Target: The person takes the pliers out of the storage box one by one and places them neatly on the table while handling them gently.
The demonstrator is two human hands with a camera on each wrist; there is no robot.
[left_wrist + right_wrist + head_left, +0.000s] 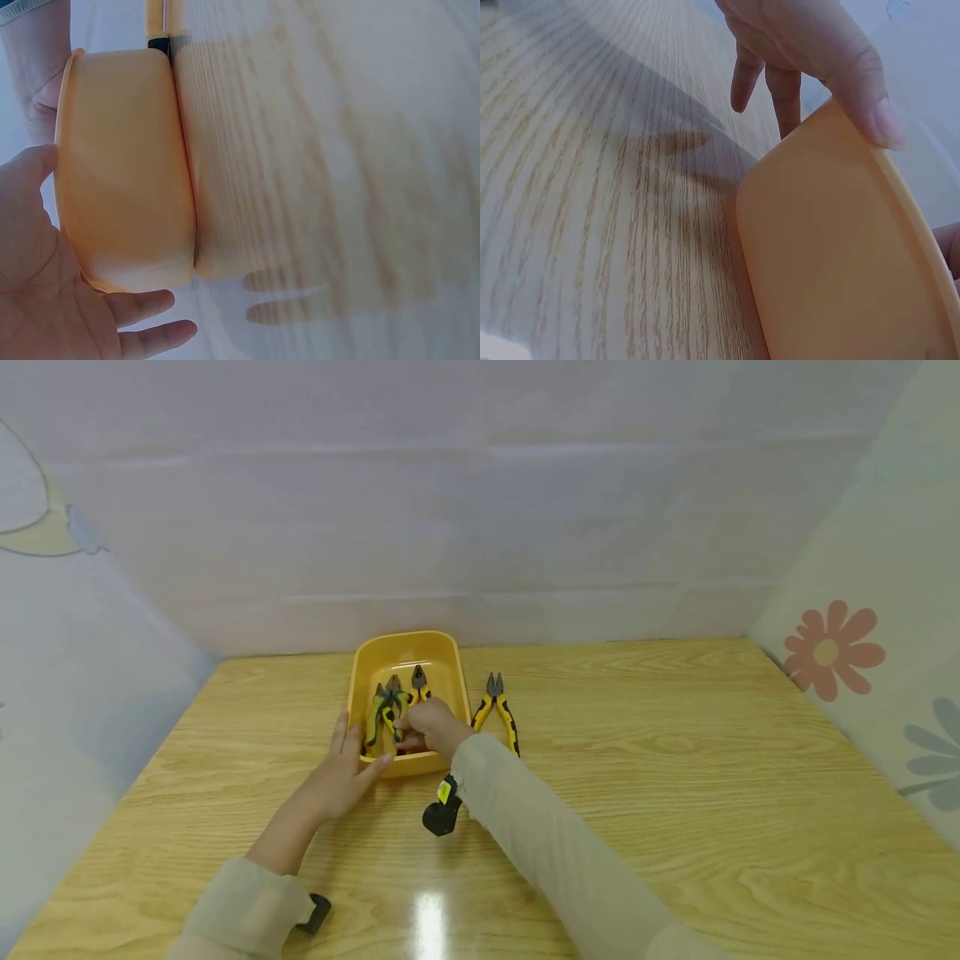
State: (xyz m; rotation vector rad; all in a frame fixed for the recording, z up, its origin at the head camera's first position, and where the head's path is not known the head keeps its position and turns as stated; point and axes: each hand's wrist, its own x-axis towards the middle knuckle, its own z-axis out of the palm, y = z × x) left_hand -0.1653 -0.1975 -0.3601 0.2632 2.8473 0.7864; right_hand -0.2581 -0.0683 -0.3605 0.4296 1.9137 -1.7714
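A yellow plastic tray holds several pliers. Two pairs with green-and-dark handles lie at its left side, and a yellow-handled pair lies further right, partly hidden. My left hand rests against the tray's near left corner, its thumb on the front rim and its fingers fairly straight along the outside. Inside the tray, my right hand pinches a handle of pliers between thumb and fingers. In the left wrist view the tray wall hides the pliers inside.
To the right of the tray, another pair of yellow-and-black pliers lies on the wooden table with its handles spread. A pale wall stands behind the table. Patterned side walls flank it, one with a red flower.
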